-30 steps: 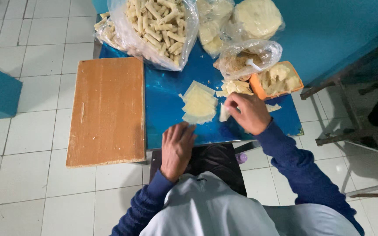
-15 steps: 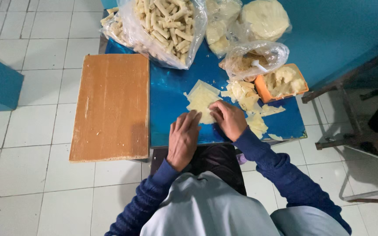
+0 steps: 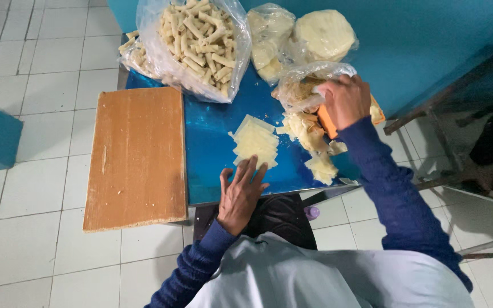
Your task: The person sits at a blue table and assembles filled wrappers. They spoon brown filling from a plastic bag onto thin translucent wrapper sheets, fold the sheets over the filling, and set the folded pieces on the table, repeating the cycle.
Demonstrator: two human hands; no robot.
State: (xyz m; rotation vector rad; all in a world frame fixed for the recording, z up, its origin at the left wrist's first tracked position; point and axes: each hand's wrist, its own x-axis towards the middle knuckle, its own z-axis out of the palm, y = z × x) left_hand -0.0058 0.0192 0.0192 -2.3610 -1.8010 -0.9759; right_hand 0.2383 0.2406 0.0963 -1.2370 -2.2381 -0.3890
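Observation:
A small stack of pale square dough sheets [image 3: 255, 140] lies on the blue tabletop [image 3: 209, 137]. My left hand [image 3: 241, 193] rests flat on the table just below the stack, fingers spread, fingertips touching its lower edge. My right hand [image 3: 346, 100] reaches to the upper right, over an orange tray [image 3: 327, 122] of filling beside a clear bag [image 3: 300, 85]. Whether it grips anything there is hidden by the back of the hand. A loose heap of more dough pieces [image 3: 310, 140] lies between the stack and the tray.
A wooden board [image 3: 137, 154] covers the table's left part. A large clear bag of rolled pastry sticks [image 3: 195, 40] and bags of round dough sheets [image 3: 320, 31] stand at the back. A blue wall is to the right, with white floor tiles around.
My right hand has left the dough stack and moved up and right to the orange tray. My left hand has stayed at the stack's lower edge.

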